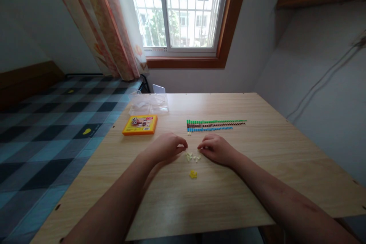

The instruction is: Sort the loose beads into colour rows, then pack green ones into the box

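Observation:
My left hand (171, 145) rests low over the table, just behind and left of a small loose pile of cream building bricks (189, 156). Its thumb and fingertips are curled close together. Facing it from the right, my right hand (216, 148) has bent fingers, thumb near the index fingertip, beside the same pile. Anything between either hand's fingertips is too small to make out. Closer to me lies a little heap of yellow bricks (193, 174). Beyond my hands run rows of tiny green bricks (211, 121), brown bricks (211, 125) and blue bricks (210, 129), with a few cream bricks (189, 134) at the left end.
An orange-yellow box (140, 125) lies on the wooden table (228, 198) at the left. Behind it stands a clear plastic container (150, 103) with compartments. A bed with a checked cover (71, 122) is left of the table, and a window (185, 11) is ahead.

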Demonstrator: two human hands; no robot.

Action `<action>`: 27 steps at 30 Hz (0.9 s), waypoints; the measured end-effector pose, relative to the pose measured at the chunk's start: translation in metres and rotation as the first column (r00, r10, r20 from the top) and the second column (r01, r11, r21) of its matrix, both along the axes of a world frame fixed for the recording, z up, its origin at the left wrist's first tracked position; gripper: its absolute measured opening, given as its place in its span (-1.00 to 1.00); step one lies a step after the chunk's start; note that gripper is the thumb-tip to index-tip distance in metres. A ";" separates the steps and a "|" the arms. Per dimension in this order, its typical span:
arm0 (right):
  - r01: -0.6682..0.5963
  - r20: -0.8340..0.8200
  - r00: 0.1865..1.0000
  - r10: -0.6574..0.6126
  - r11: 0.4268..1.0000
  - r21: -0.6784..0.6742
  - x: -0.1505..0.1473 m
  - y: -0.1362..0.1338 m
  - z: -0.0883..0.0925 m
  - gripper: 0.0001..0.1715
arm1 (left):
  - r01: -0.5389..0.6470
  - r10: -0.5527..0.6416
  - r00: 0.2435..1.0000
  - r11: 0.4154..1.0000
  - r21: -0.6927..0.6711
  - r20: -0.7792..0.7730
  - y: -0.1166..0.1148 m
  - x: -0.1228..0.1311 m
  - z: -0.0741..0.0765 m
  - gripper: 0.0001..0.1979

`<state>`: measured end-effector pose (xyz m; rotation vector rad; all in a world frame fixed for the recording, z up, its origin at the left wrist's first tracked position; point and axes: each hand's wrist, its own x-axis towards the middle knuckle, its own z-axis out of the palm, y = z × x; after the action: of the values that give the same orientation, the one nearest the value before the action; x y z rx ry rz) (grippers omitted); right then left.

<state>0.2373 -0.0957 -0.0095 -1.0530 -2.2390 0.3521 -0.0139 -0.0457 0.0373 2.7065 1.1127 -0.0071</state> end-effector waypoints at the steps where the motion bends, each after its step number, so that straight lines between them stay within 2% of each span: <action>1: 0.008 0.004 1.000 -0.008 1.000 0.002 0.000 0.000 0.000 -0.88 | -0.001 0.001 1.000 1.000 0.000 -0.003 0.000 0.001 0.001 -0.76; 14: 0.060 0.085 0.994 -0.062 0.998 0.035 0.003 0.005 -0.005 -0.86 | -0.008 0.007 1.000 0.999 -0.034 -0.031 -0.006 0.005 0.009 -0.76; 20: 0.086 0.126 0.988 -0.094 0.994 0.062 0.004 0.005 -0.005 -0.84 | -0.005 0.005 1.000 1.000 -0.024 -0.009 -0.007 0.006 0.006 -0.76; 27: 0.095 0.099 0.990 -0.097 0.995 0.024 0.006 0.004 -0.002 -0.84 | -0.020 0.019 1.000 0.999 -0.038 -0.022 -0.004 0.002 0.003 -0.78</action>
<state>0.2438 -0.0919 -0.0117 -1.1866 -2.2648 0.2411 -0.0119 -0.0500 0.0406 2.6680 1.1330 -0.0548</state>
